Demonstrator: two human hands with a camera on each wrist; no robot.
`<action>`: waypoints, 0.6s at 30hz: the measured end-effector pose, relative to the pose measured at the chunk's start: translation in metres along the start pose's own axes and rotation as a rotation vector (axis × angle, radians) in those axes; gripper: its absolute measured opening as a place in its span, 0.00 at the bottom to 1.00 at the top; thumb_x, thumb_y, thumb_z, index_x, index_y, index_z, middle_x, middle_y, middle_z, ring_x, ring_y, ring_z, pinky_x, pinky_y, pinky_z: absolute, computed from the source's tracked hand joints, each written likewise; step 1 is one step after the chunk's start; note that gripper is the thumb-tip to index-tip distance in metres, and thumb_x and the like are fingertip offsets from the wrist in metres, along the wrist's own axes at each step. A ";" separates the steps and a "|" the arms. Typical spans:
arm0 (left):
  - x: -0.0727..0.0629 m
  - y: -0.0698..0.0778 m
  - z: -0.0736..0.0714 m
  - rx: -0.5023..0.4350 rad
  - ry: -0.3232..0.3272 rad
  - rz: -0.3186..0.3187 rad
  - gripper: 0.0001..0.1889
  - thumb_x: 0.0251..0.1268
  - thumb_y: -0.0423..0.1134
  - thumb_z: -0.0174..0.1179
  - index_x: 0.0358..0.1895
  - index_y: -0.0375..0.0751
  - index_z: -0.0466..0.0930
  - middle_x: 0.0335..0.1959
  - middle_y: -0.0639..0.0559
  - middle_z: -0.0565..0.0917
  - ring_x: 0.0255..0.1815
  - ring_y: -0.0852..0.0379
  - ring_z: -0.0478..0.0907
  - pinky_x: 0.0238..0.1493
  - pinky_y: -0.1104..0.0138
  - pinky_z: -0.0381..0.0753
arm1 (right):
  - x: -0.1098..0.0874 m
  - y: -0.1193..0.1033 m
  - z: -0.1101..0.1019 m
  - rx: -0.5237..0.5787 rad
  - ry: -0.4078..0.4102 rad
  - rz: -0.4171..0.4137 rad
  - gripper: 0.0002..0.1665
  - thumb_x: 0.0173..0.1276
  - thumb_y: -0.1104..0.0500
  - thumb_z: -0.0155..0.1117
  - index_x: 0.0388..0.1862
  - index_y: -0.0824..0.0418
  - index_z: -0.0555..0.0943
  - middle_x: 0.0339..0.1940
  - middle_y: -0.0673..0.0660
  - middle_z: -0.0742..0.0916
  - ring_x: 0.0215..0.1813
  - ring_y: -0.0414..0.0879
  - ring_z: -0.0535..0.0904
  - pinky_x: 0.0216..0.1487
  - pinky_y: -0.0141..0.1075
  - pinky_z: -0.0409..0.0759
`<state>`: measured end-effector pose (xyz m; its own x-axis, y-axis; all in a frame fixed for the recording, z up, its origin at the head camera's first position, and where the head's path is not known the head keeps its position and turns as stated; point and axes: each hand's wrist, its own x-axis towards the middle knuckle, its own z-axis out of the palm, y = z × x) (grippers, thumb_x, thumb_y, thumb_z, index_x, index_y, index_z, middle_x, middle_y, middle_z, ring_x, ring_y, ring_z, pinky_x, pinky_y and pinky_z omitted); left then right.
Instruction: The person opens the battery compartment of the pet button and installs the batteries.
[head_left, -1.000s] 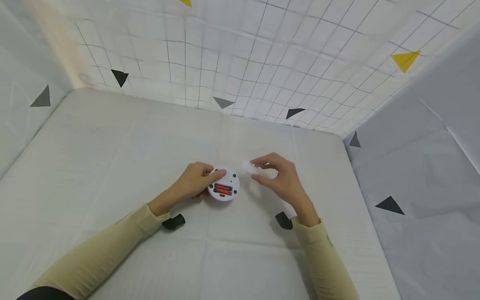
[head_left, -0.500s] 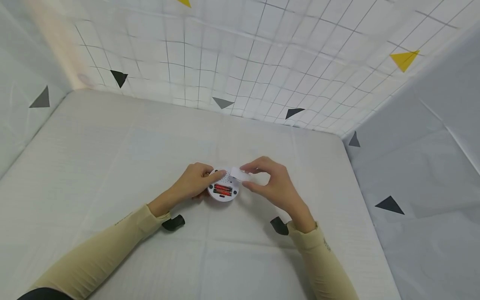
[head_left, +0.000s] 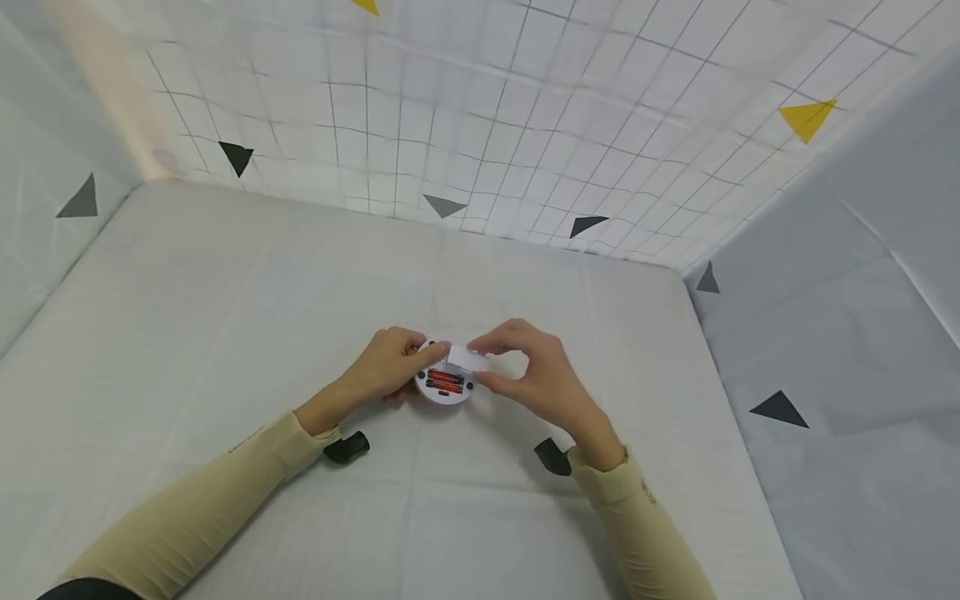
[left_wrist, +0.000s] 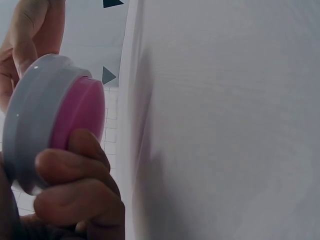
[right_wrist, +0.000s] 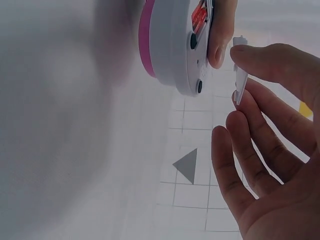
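Note:
My left hand (head_left: 386,364) grips a round white device (head_left: 444,397), thumb on its underside and fingers curled round the other face. That underside has small dark feet, a patch of holes and an open battery bay with red batteries (head_left: 446,381). In the left wrist view the device's other face shows a pink dome (left_wrist: 80,112). My right hand (head_left: 536,371) pinches a small white battery cover (head_left: 468,359) between thumb and fingers. In the right wrist view the cover (right_wrist: 240,75) stands apart from the device (right_wrist: 172,45), edge toward the camera.
A white-covered table (head_left: 300,517) lies under both hands. Behind it rises a white sheet with grid lines (head_left: 480,133) and triangle marks, and a grey sheet (head_left: 840,333) stands at the right. Dark wrist mounts (head_left: 347,447) sit at both cuffs.
My right hand has moved left and slightly down with the battery cover, from beside the device to over its underside in the head view. The left hand and device stay almost still.

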<state>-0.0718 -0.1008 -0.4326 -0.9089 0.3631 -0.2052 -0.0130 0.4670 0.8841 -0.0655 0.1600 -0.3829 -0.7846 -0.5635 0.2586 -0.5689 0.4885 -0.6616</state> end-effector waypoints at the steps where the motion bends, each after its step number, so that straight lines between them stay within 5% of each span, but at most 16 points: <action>1: 0.000 0.000 0.000 0.001 0.002 0.003 0.25 0.78 0.59 0.58 0.31 0.41 0.80 0.15 0.52 0.78 0.09 0.57 0.70 0.14 0.69 0.67 | 0.000 0.000 0.001 0.003 -0.003 -0.002 0.22 0.63 0.59 0.82 0.56 0.48 0.88 0.50 0.42 0.88 0.53 0.40 0.83 0.58 0.43 0.85; 18: 0.000 -0.002 0.000 -0.017 0.020 0.031 0.27 0.77 0.61 0.59 0.25 0.43 0.76 0.10 0.53 0.75 0.06 0.58 0.68 0.12 0.68 0.66 | 0.000 -0.006 0.017 0.041 -0.059 -0.075 0.21 0.62 0.58 0.83 0.53 0.50 0.88 0.49 0.44 0.88 0.53 0.39 0.85 0.57 0.37 0.85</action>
<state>-0.0718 -0.1022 -0.4343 -0.9170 0.3610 -0.1695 0.0084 0.4422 0.8969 -0.0577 0.1456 -0.3905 -0.7238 -0.6363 0.2670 -0.6138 0.4169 -0.6704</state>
